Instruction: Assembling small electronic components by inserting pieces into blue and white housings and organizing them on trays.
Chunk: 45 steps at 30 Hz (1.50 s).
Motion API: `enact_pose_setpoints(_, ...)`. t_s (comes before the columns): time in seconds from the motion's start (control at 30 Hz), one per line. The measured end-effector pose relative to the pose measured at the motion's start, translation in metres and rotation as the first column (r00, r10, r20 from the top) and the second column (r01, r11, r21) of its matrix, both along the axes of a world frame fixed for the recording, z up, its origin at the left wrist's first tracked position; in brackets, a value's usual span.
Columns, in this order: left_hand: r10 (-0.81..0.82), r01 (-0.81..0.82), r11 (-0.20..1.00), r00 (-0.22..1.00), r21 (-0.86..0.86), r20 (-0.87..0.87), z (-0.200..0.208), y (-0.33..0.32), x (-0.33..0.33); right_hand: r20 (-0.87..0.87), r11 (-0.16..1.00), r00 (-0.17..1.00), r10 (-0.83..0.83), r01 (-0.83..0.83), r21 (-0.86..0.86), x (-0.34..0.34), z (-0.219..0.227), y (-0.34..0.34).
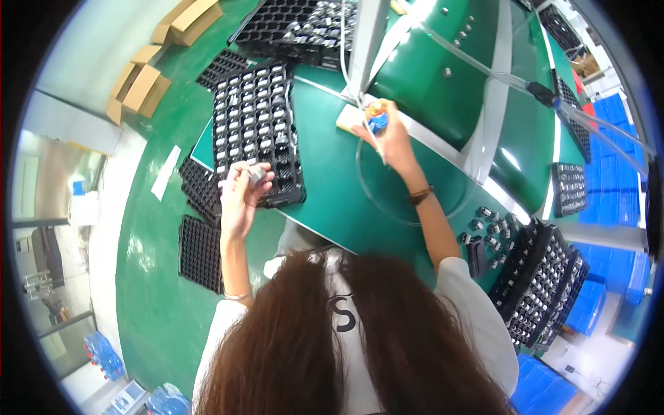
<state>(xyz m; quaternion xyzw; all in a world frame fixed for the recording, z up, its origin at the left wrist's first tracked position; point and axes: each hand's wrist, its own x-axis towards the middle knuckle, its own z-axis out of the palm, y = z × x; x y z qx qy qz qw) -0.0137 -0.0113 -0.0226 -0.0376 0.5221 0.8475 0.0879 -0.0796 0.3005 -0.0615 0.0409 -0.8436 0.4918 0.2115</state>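
Note:
My left hand [238,194] is closed in a pinch on a small grey metal part [257,173]. It is over the near end of a black compartment tray [297,181], which holds rows of similar silvery parts. Several of the tray's near pockets look dark. Farther right, my right hand [394,142] is wrapped round a small blue-and-orange object [377,119], whose exact kind I cannot make out. A thin pale hose [355,93] runs down past that hand. Beside its fingertips lies a pale yellow block [348,117].
A conveyor with a green belt [436,90] runs beyond the table [321,166], carrying a few small parts. Loose parts [494,235] and stacked filled trays [539,283] stand at the right. A clear hose loops near my right forearm. Cardboard boxes [146,90] are at far left.

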Motion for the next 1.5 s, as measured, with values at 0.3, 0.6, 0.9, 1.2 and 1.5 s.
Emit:
enact_pose_setpoints(0.3, -0.104, 0.036, 0.966, 0.961, 0.258, 0.257, -0.024, 0.064, 0.0, -0.093, 0.937, 0.932, -0.349, 0.35, -0.014, -0.065, -0.016, 0.096)
enact_pose_setpoints(0.6, -0.122, 0.086, 0.982, 0.969, 0.167, 0.216, -0.021, 0.099, -0.012, -0.111, 0.753, 0.82, -0.562, 0.563, 0.342, -0.089, -0.037, 0.16)
enact_pose_setpoints(0.9, -0.097, 0.087, 0.989, 0.992, 0.117, 0.084, -0.019, 0.131, -0.021, 0.062, 0.776, 0.998, -0.023, 0.057, -0.628, -0.012, 0.016, 0.048)
enact_pose_setpoints(1.2, -0.137, 0.137, 0.99, 0.991, -0.015, -0.003, -0.011, 0.139, -0.01, 0.076, 0.731, 0.942, 0.326, -0.2, -0.652, 0.053, 0.039, -0.032)
enact_pose_setpoints(1.5, -0.051, 0.051, 0.998, 0.999, -0.045, -0.009, -0.017, 0.121, -0.001, 0.056, 0.802, 0.947, 0.318, -0.237, -0.548, 0.048, 0.025, -0.04)
